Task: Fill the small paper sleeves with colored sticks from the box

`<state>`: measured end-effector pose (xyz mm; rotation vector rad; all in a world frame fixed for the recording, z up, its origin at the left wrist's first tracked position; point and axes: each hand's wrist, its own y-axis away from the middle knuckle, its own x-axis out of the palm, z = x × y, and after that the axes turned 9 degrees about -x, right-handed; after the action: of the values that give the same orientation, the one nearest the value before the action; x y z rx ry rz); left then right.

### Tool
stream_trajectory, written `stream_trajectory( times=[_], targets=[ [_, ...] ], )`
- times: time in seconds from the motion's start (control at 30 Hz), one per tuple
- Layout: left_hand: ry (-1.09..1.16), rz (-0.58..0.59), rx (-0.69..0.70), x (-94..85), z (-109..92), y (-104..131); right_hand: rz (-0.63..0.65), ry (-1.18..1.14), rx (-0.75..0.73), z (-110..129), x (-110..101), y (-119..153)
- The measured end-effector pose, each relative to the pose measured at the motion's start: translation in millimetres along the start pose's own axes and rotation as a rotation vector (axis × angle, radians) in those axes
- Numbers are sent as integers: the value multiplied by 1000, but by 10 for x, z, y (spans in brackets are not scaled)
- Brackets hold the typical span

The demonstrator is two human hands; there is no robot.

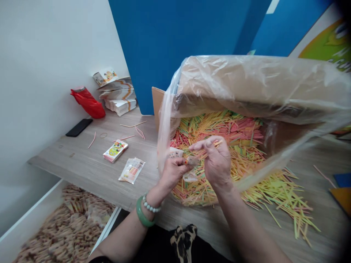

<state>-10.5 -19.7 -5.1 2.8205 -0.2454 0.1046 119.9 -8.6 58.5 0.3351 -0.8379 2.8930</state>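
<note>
My left hand pinches a small printed clear plastic bag at its edge, above a large heap of sticks. Close beside it, my right hand grips a few thin coloured sticks, whose left ends are at the bag's mouth. Whether those ends are inside the bag, I cannot tell. Pink, yellow, orange and green sticks fill a cardboard box lined with clear plastic. Another printed bag lies partly hidden behind my left hand.
On the table at left are a stack of printed cards, filled clear packets, a black phone and a red bag. Loose sticks spill at right. A white bin of many packets stands lower left.
</note>
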Motion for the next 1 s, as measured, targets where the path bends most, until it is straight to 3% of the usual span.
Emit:
stream_trajectory(
  times=[0.1, 0.33, 0.47, 0.63, 0.73, 0.83, 0.9, 1.0],
  targets=[
    [32, 30, -18, 18, -35, 14, 10, 48, 5, -84, 35, 86],
    [94, 87, -92, 8, -50, 72, 107, 74, 68, -179, -100, 222],
    [52, 117, -44, 6, -59, 85, 184, 76, 167, -187, -134, 223],
    [27, 206, 151, 3, -79, 75, 277, 77, 330, -212, -181, 204],
    [196, 264, 47, -2, -42, 60, 308, 84, 407, -215, -255, 194],
    [327, 237, -47, 0, 15, 32, 319, 135, 339, -205, -334, 181],
    [344, 216, -40, 5, 34, 14, 315, 206, 224, -199, -372, 176],
    [381, 141, 10, 3, 19, 2, 437, 333, 126, -196, -405, 184]
  ],
)
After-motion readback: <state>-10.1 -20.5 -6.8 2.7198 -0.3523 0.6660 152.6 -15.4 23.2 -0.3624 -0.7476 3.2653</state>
